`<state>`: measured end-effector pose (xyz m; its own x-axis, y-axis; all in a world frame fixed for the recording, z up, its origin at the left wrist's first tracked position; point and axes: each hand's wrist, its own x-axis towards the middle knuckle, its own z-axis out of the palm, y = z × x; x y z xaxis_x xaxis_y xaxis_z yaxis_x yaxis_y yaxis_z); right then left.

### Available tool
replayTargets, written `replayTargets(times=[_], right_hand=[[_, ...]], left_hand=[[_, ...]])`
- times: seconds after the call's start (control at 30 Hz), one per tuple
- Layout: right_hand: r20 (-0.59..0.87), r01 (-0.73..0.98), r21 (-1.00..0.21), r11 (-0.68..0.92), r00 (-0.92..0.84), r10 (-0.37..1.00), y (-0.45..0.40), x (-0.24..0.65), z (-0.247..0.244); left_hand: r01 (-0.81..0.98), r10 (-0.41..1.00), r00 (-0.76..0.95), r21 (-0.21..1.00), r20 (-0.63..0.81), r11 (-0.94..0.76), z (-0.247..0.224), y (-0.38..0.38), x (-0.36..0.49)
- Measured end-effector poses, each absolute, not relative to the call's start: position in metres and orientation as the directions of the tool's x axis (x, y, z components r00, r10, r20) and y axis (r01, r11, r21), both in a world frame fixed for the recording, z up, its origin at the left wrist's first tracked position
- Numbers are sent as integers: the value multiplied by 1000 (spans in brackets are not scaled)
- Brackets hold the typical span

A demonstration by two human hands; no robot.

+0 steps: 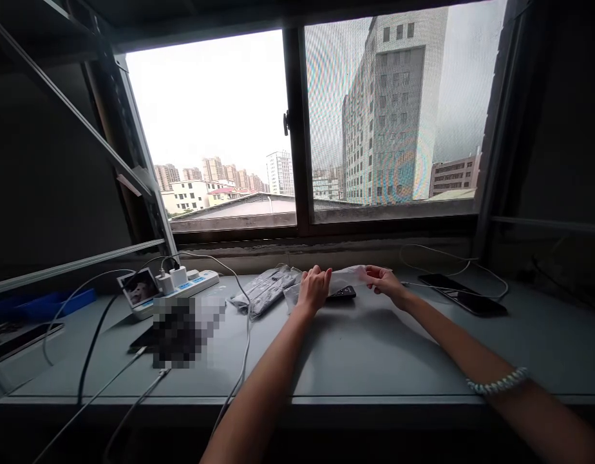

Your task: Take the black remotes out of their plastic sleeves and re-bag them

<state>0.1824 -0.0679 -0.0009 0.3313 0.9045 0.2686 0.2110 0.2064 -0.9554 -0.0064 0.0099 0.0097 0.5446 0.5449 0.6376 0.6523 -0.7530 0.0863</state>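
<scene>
A thin translucent plastic bag (344,277) stretches between my two hands above the desk. My left hand (315,288) lies over the bag's left part, fingers bent and close together. At the bag's right end my right hand (382,281) pinches the film between thumb and fingers. Beneath the bag, a black remote-like object with buttons (343,294) rests on the desk, partly hidden by the film and my left hand. Grey-white plastic-wrapped packages (264,291) lie just left of my left hand.
Phones (464,295) with cables lie at the right. A white power strip (196,281), a small propped screen (141,288), a blue tray (51,305) and a pixelated patch are at the left. A white cable (248,335) crosses the desk (365,367).
</scene>
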Motion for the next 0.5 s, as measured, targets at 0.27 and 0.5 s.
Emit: replayTargets(times=[0.27,0.5], right_hand=[[139,40,-990,133,325,935,-76,181,7],[260,265,-949,171,352,899,-74,178,3]], left_hand=[[672,569,492,128,658,-729,7,12,-8],[675,563,510,103,651,-731,9,9,-8]])
